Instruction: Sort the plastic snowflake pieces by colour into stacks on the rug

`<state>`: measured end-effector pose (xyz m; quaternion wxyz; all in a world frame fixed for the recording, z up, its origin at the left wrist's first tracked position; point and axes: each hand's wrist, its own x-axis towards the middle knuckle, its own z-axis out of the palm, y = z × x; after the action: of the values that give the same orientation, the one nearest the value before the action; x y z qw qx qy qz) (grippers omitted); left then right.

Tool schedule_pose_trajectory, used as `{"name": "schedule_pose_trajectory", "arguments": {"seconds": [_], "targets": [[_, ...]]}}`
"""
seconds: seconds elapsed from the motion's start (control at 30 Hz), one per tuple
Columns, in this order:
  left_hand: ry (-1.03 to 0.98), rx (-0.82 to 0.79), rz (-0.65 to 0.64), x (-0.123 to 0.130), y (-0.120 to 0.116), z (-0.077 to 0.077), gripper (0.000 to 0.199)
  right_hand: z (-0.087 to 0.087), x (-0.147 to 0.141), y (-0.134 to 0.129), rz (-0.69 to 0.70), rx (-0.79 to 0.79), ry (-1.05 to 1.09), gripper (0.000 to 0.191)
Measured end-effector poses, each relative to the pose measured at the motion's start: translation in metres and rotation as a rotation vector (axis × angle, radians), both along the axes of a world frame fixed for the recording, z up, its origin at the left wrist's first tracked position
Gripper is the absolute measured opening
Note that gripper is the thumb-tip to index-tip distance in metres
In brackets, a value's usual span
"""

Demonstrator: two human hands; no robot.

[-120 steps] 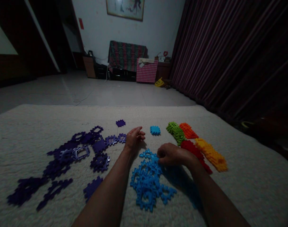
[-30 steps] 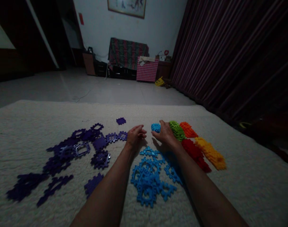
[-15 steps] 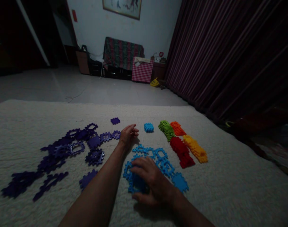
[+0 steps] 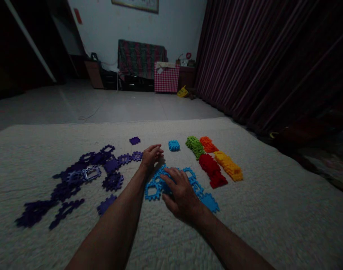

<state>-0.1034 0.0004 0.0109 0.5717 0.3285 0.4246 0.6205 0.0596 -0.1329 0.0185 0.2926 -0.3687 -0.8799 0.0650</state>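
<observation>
Loose blue tiles (image 4: 209,203) shifted farther under the right hand (image 4: 182,192).
Its grip is unclear; the pile's near edge now lies closer to the far blue stack (image 4: 174,145). Left hand (image 4: 151,155), half-curled, looks unladen beside the purple tiles (image 4: 111,165).

Right hand (image 4: 181,193): at blue stack (image 4: 174,145) 1 s ago, now down over blue pile (image 4: 158,179). Pile's near edge shifted away from the person since 0.5 s ago, hand farther out too. Stack taller than 4 s ago. Solid blue tile (image 4: 210,202), covered by the arm 1 s ago, now visible.
</observation>
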Motion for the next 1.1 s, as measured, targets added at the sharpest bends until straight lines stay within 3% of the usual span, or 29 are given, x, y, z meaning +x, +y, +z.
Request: {"name": "schedule_pose_trajectory", "arguments": {"seconds": [0.2, 0.4, 0.53, 0.73, 0.9, 1.1], "targets": [[0.256, 0.007, -0.082, 0.003, -0.019, 0.008, 0.029, 0.009, 0.026, -0.007, -0.092, 0.082, 0.065, 0.057], [1.121, 0.267, -0.063, -0.005, -0.077, 0.004, 0.034, -0.003, 0.060, -0.029, -0.344, 0.011, -0.018, 0.066], [1.415, 0.375, -0.034, 0.004, -0.103, -0.005, 0.039, -0.021, 0.062, -0.033, -0.443, -0.028, -0.076, 0.066], [1.359, 0.435, -0.050, 0.004, -0.094, -0.010, 0.036, -0.023, 0.049, -0.011, -0.396, -0.057, -0.062, 0.059], [1.247, 0.320, 0.079, 0.001, -0.081, -0.016, 0.031, -0.019, 0.034, 0.014, -0.377, -0.067, 0.048, 0.054], [1.229, 0.338, 0.069, 0.000, -0.082, -0.013, 0.026, -0.011, 0.037, 0.012, -0.453, -0.069, 0.117, 0.054]]}}
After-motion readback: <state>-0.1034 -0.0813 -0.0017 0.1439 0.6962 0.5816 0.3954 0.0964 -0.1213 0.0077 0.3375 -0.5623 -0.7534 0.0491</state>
